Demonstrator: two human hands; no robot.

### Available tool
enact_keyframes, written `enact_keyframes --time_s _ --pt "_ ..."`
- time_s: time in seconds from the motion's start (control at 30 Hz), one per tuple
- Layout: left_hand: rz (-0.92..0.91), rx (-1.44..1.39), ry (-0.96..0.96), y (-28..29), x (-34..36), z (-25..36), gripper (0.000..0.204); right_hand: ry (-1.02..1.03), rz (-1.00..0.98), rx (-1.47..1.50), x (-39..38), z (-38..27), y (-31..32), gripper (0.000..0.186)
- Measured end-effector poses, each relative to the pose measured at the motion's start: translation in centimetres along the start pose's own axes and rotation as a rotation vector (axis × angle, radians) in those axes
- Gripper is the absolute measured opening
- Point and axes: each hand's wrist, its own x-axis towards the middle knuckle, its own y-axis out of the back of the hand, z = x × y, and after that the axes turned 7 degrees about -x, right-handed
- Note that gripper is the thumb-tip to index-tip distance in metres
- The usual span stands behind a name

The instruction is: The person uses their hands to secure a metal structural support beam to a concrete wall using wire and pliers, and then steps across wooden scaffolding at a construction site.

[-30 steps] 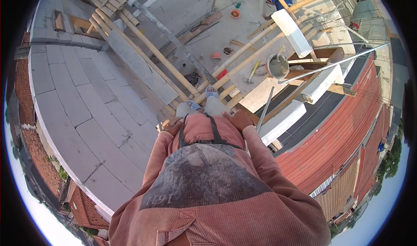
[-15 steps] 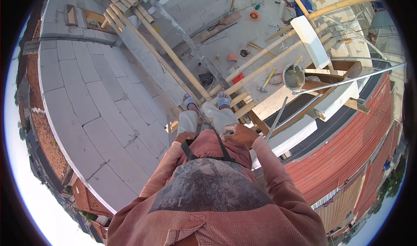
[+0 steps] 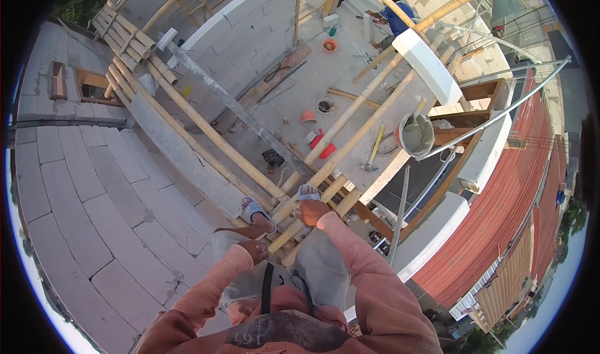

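Observation:
My left hand (image 3: 255, 251) is beside my left knee, its fingers curled against the grey trouser leg (image 3: 234, 279). Whether it pinches the cloth is hidden. My right hand (image 3: 308, 213) reaches down just in front of my right foot's sandal (image 3: 308, 192), close above the bamboo poles (image 3: 289, 234). Its fingers look bent inward, and what they hold, if anything, cannot be seen. My left foot, in a pale grey sandal (image 3: 257, 212), rests at the edge of a long board (image 3: 181, 141). Bare skin shows on the left shin above it.
Bamboo scaffolding spans over a lower floor. A mortar bucket (image 3: 416, 135) stands to the right near a hammer (image 3: 373, 148) and a white block (image 3: 428, 65). A light block wall (image 3: 119, 223) rises at left. A person in blue (image 3: 398, 16) works below, and red roofing (image 3: 494, 216) lies right.
My body has bent into a crouch with knees raised. My right hand has moved forward from the thigh to near the right foot; my left hand has dropped beside the knee. The view has shifted.

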Motion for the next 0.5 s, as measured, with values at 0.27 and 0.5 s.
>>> enact_keyframes --time_s 0.27,0.5 --pt "0.506 -0.007 -0.017 7.1 17.7 -11.5 0.035 -0.094 0.279 -0.002 15.2 7.3 -0.3 0.041" --pt "0.192 0.216 -0.216 12.9 33.2 -18.7 0.036 0.354 0.027 -0.007 18.7 8.2 3.1 0.041"
